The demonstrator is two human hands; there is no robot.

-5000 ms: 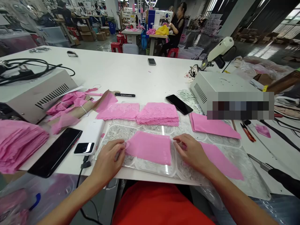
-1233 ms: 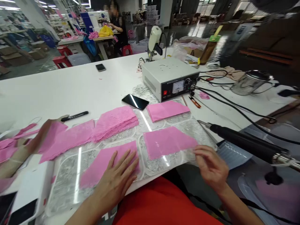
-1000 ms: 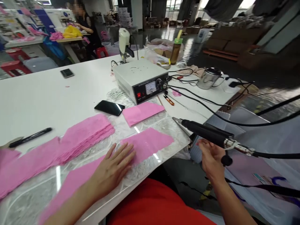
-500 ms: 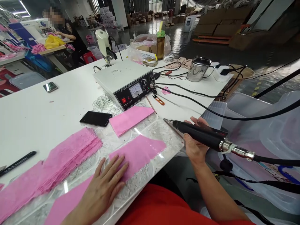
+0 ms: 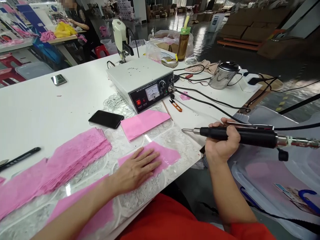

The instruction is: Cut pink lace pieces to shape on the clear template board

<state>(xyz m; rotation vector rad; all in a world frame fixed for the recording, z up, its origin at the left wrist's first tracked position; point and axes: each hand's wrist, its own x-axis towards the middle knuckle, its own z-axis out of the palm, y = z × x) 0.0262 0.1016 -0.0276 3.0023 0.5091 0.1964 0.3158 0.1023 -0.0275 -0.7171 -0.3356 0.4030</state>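
My left hand [image 5: 140,166] lies flat on a pink fabric piece [image 5: 166,156], its fingers stretched out. A second pink piece [image 5: 82,213] sits beneath my left forearm. My right hand [image 5: 221,145] is wrapped round a black handheld ultrasonic welder [image 5: 252,136], whose metal tip points left, above the table's right edge. Behind my left hand is a folded pink piece [image 5: 145,123]. Farther left rests a stack of pink lace-edged fabric [image 5: 77,150]. The welder's control box [image 5: 150,95] stands at the back, with black cables leading from it.
A black phone [image 5: 106,119] and tangled white elastic cord [image 5: 117,103] lie by the box. Orange thread snips [image 5: 175,105], a glass mug [image 5: 223,76] and a bottle [image 5: 183,46] stand farther back. Plastic bins [image 5: 280,173] crowd the right. Another person [image 5: 86,31] sits at the far left.
My left hand has slid right, farther onto the pink piece. My right hand has shifted right and turned the welder nearly level. The whole view has swung slightly left.
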